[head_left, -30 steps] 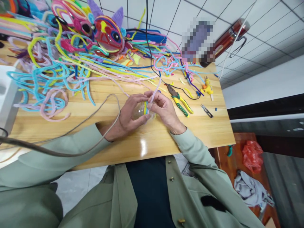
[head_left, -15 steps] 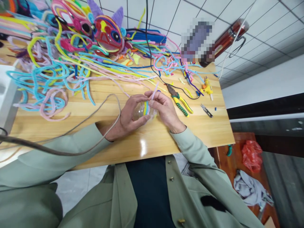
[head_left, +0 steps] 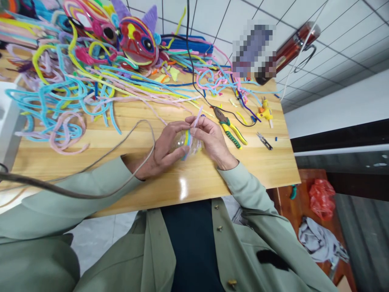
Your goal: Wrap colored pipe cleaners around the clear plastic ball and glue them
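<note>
Above the wooden table, my left hand point(head_left: 166, 148) is closed round the left side of a clear plastic ball point(head_left: 194, 149). Yellow, light-blue and lilac bands run across the ball's middle. My right hand point(head_left: 215, 142) pinches a lilac pipe cleaner point(head_left: 199, 115) between thumb and fingers at the ball's upper side, its free end sticking up past the fingertips. The fingertips of both hands nearly meet there, and part of the ball is hidden behind them. Pliers point(head_left: 226, 126) with green and yellow handles lie just right of my right hand.
Loose pipe cleaners point(head_left: 54, 97) spread over the table's left and back. Behind them sits a decorated ball with purple ears point(head_left: 138, 42). At right lie a yellow glue gun point(head_left: 265, 111), small snips point(head_left: 264, 141) and a red flask point(head_left: 288, 52). A cable point(head_left: 121, 140) loops over my left forearm.
My left thumb has drawn back slightly to the left, showing more of the bands on the ball. My right hand keeps its pinch in nearly the same place.
</note>
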The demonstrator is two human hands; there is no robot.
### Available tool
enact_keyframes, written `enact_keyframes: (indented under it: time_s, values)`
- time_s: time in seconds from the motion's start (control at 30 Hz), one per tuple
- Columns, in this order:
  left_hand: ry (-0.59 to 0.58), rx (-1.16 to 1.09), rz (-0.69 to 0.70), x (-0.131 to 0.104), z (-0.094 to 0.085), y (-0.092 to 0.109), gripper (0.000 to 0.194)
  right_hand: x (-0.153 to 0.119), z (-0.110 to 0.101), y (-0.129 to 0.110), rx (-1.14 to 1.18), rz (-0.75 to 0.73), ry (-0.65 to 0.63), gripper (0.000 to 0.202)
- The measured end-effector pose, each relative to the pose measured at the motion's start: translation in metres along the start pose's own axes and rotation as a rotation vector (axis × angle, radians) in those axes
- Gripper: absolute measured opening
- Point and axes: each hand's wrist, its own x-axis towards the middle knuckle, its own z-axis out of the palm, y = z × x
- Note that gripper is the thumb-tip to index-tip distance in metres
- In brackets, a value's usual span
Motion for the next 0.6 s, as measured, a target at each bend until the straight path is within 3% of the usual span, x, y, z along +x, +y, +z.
enact_keyframes:
  time_s: [0.33, 0.6]
  values:
    - [0.005, -0.085, -0.018, 0.0023, 0.0008, 0.0018, 0.048, 0.0002, 0.0014, 0.0002, 0.021, -0.009, 0.008, 0.040]
    - [-0.001, 0.060, -0.058, -0.0003, -0.0040, 0.0045, 0.060, 0.0018, 0.0001, 0.0016, -0.038, -0.007, 0.024, 0.045]
